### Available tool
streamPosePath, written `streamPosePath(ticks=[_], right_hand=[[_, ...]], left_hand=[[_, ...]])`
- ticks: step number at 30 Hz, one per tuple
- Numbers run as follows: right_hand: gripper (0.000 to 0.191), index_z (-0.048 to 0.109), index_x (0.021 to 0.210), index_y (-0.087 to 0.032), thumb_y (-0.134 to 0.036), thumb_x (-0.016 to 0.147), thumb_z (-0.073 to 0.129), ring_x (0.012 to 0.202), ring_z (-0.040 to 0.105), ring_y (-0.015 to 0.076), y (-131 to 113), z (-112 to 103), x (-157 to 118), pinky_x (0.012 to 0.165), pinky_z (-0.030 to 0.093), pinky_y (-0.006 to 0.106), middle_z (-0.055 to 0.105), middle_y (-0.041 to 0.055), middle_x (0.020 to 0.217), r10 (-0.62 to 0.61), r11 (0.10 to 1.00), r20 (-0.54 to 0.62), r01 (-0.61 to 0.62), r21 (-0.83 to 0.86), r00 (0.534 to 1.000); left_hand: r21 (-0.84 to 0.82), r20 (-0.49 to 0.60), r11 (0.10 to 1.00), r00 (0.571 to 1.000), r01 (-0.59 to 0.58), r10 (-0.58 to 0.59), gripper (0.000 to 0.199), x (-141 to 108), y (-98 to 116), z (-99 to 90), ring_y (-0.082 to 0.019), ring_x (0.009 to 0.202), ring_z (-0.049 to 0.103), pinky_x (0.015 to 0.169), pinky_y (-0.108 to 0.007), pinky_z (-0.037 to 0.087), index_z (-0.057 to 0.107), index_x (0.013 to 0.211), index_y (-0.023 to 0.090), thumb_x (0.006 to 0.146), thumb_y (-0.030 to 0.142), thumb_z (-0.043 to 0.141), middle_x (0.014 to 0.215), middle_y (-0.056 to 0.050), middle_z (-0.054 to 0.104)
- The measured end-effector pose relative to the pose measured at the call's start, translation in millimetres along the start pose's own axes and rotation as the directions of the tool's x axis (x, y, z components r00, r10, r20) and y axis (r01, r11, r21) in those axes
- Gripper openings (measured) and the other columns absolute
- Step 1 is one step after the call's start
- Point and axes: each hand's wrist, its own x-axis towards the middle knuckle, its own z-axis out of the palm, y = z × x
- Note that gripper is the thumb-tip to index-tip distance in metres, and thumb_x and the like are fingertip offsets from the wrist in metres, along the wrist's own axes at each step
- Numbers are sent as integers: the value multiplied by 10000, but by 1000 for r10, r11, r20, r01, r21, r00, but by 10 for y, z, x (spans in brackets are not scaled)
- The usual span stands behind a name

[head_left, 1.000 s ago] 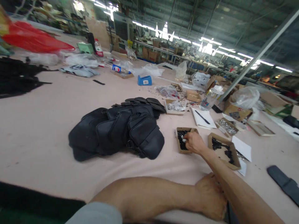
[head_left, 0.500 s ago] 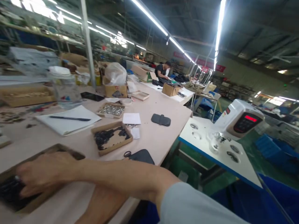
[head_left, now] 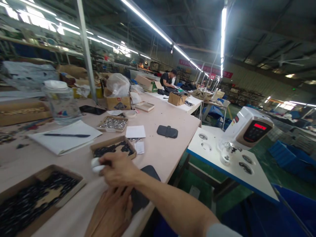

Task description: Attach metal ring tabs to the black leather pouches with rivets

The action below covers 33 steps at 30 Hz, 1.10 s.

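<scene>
My right hand (head_left: 119,169) reaches across from the right, its fingers closed on a small white rounded object (head_left: 97,165) whose kind I cannot make out. It is just in front of a shallow cardboard box (head_left: 134,154) of small black parts. Below it, my left hand (head_left: 111,210) is low over the table, fingers stretched out and slightly apart, their tips partly under the right hand. Beside the left fingers lies a dark flat piece (head_left: 145,194), partly covered by my right forearm. At lower left is a larger cardboard box (head_left: 71,194) of black parts.
A tray of silver parts (head_left: 113,123), white papers (head_left: 135,131), a pen (head_left: 66,135), a plastic jar (head_left: 61,105) and a dark strapped piece (head_left: 167,131) lie on the table. At right stands a white machine (head_left: 249,126). A person (head_left: 168,79) works farther back.
My right hand has moved from the lower-left box rightward, beside the smaller black-parts box, with the white object in its fingers. My left hand, earlier hidden behind my right forearm, now shows. The view has shifted slightly.
</scene>
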Motion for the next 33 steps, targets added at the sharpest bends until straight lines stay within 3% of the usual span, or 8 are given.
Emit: streamPosePath(ticks=[3, 5, 8, 11, 18, 27, 33], right_hand=[[149, 666, 858, -210, -101, 790, 591, 699, 545, 135, 539, -302, -370, 666, 430, 220, 595, -55, 757, 91, 996, -86, -89, 23, 992], [147, 667, 866, -208, -128, 800, 563, 680, 541, 148, 778, -353, -627, 660, 436, 241, 621, -36, 760, 142, 989, -92, -137, 62, 986], [119, 671, 861, -197, -196, 841, 554, 771, 580, 187, 848, -304, -1048, 754, 465, 291, 671, 9, 824, 135, 983, -123, -118, 138, 983], [158, 691, 930, -191, -314, 899, 598, 823, 605, 206, 886, -295, -1320, 791, 468, 311, 694, 31, 865, 200, 958, -105, -172, 229, 974], [321, 709, 997, -174, -448, 832, 742, 780, 604, 195, 1012, -355, -1483, 689, 465, 283, 692, 43, 871, 338, 906, -93, -298, 300, 936], [204, 690, 985, -202, -376, 880, 708, 912, 614, 215, 1102, -478, -1488, 813, 462, 310, 669, 47, 970, 262, 941, 50, -267, 207, 964], [147, 696, 900, -206, -350, 871, 686, 879, 608, 227, 1115, -472, -1401, 790, 457, 328, 667, 50, 913, 205, 975, 119, -213, 62, 971]], left_hand=[[-49, 69, 997, 995, -64, 67, 463, 1, -119, 73, -310, 1212, 522, 960, -458, 484, 666, 1304, 231, 890, 204, 462, 1375, -62, 643], [-66, 90, 996, 994, -53, 59, 544, -23, -93, 40, -315, 1232, 486, 978, -464, 471, 574, 1434, 183, 901, 199, 465, 1484, -77, 567], [-85, 157, 996, 986, -36, 49, 610, -173, 68, -174, -315, 1231, 462, 1022, -472, 443, 507, 1496, 152, 886, 177, 484, 1531, -81, 518], [-128, 244, 992, 968, -24, 55, 649, -283, 208, -333, -327, 1277, 432, 1045, -482, 428, 467, 1517, 146, 886, 269, 550, 1555, -103, 475], [-170, 265, 985, 964, 37, 9, 560, -356, 259, -395, -318, 1237, 438, 1002, -450, 439, 504, 1446, 147, 905, 287, 547, 1456, -105, 537], [-208, 214, 978, 977, 30, 16, 439, -411, 245, -338, -302, 1210, 471, 989, -441, 447, 559, 1329, 136, 910, 268, 556, 1384, -134, 556], [-237, 197, 971, 980, 26, 21, 374, -433, 215, -299, -301, 1186, 483, 983, -443, 453, 589, 1248, 119, 905, 265, 556, 1305, -152, 584]])
